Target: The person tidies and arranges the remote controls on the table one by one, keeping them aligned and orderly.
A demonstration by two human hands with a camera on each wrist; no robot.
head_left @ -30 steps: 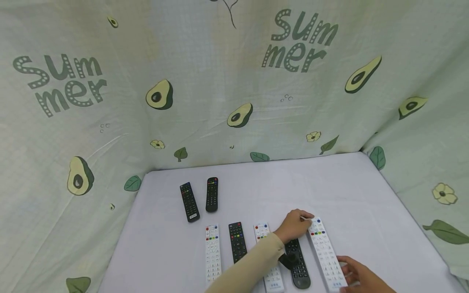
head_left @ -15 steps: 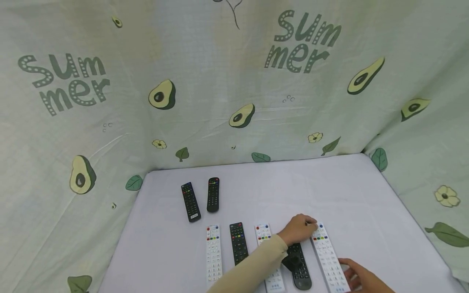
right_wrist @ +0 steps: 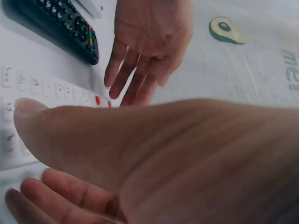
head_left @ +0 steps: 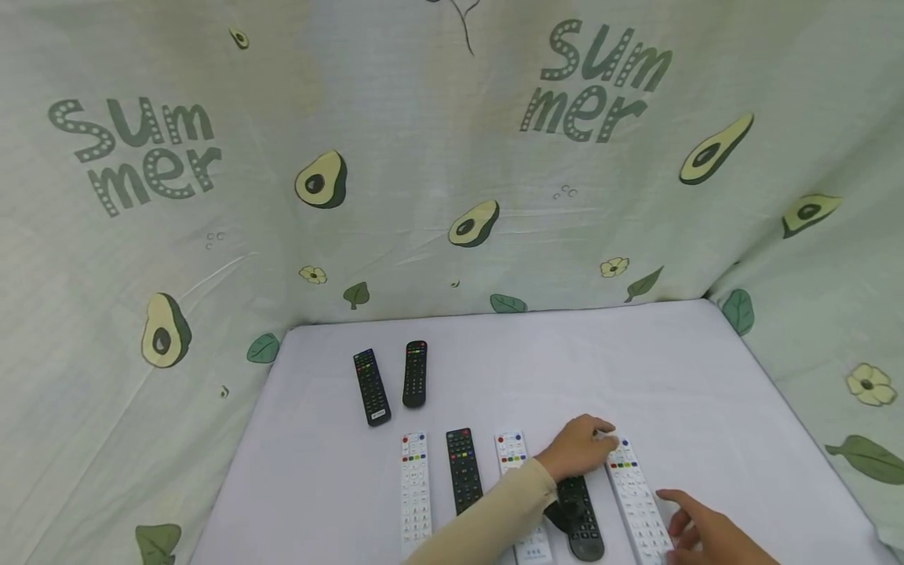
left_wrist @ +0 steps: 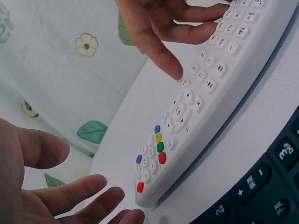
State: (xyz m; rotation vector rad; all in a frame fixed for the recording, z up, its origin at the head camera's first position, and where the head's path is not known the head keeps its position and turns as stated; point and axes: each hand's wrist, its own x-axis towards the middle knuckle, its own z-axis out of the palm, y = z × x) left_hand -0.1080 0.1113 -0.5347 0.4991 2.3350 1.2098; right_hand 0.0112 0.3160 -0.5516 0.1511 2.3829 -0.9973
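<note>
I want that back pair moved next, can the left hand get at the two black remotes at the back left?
Probably yes: the left hand has bare table between it and the two black remotes.

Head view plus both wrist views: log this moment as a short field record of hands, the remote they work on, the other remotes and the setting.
left hand: left hand at the far end of the long white plastic remote, fingers straight, beside its tip
right hand: right hand at the remote's near end, fingers straight, fingertips on its keys
front row: white remote, black remote, second white remote, dark grey remote, long white plastic remote rightmost
back pair: two black remotes
surface: pale lilac tablecloth
backdrop: green avocado-print curtain
</note>
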